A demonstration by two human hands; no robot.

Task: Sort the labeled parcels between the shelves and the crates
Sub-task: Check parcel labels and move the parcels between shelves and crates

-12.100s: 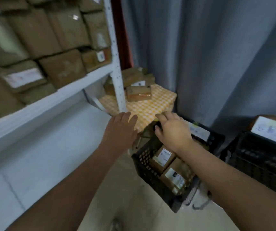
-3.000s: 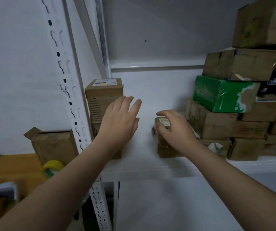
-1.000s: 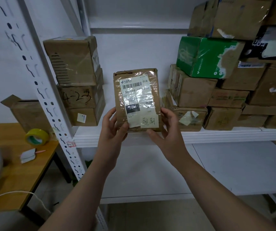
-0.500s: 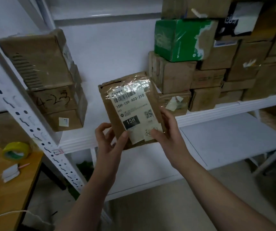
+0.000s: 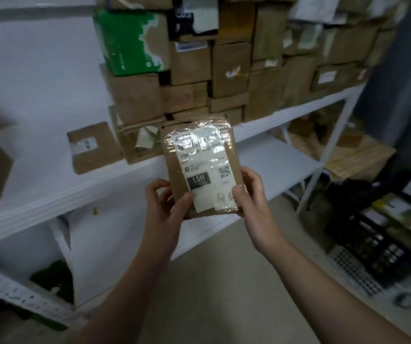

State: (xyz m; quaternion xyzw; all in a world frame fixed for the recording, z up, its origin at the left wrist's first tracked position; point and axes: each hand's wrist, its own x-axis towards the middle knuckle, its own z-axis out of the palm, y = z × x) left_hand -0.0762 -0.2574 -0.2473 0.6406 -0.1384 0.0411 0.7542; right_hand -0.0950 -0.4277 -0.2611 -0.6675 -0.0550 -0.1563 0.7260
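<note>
- The picture is blurred toward the edges; the boxes at the far left and the upper right of the shelf (image 5: 50,194) are smeared and their labels cannot be read.
- The stack of boxes (image 5: 224,70) is cut off at the top edge, and the green box (image 5: 127,40) loses its top there too.
- The parcel (image 5: 200,165) hides the boxes right behind it; glare on its plastic wrap washes out the top lines of its label (image 5: 202,167), though "15H" and a small square code can be read.
- The black crate (image 5: 385,234) at the lower right is blurred and runs off the frame; it holds labeled parcels, their number unclear.
- The left hand (image 5: 162,209) grips the parcel's lower left corner, thumb on the front, fingers curled behind.
- The right hand (image 5: 254,202) grips the lower right corner, thumb pressed over the label's handwritten part, fingers wrapped around the edge.
- The parcel is held upright in the air, in front of the shelf and clear of it, label facing the camera.
- A small box (image 5: 92,147) leans on the shelf, left of the stack.
</note>
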